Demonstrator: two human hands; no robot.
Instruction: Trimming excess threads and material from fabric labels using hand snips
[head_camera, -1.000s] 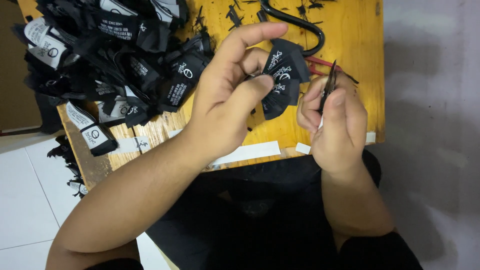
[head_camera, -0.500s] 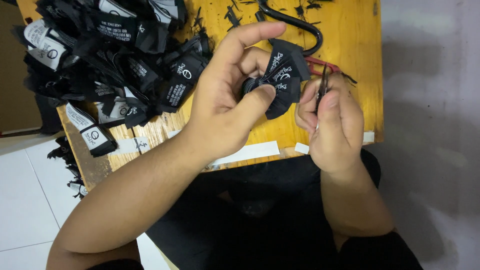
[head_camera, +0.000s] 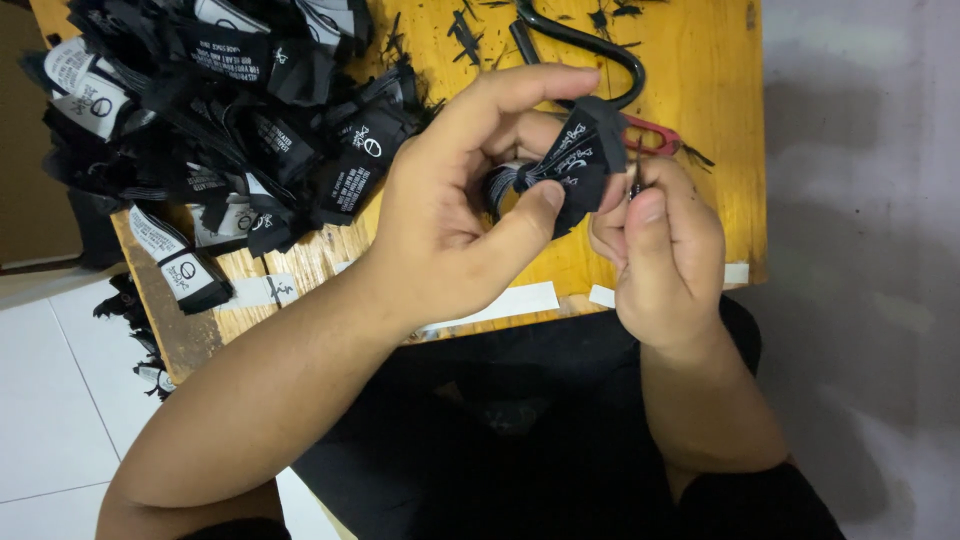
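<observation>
One black fabric label (head_camera: 580, 160) sits at upper centre, pinched in the left hand (head_camera: 450, 230); the right hand (head_camera: 660, 260) grips a thin tool. Many labels (head_camera: 230, 120) heaped upper left on the desk (head_camera: 700, 60) seemingly remain.

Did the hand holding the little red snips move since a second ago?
Yes. The right hand shifted slightly left, toward the black label bundle, judged against the yellow table's right edge; its tool tip now touches the bundle.
</observation>
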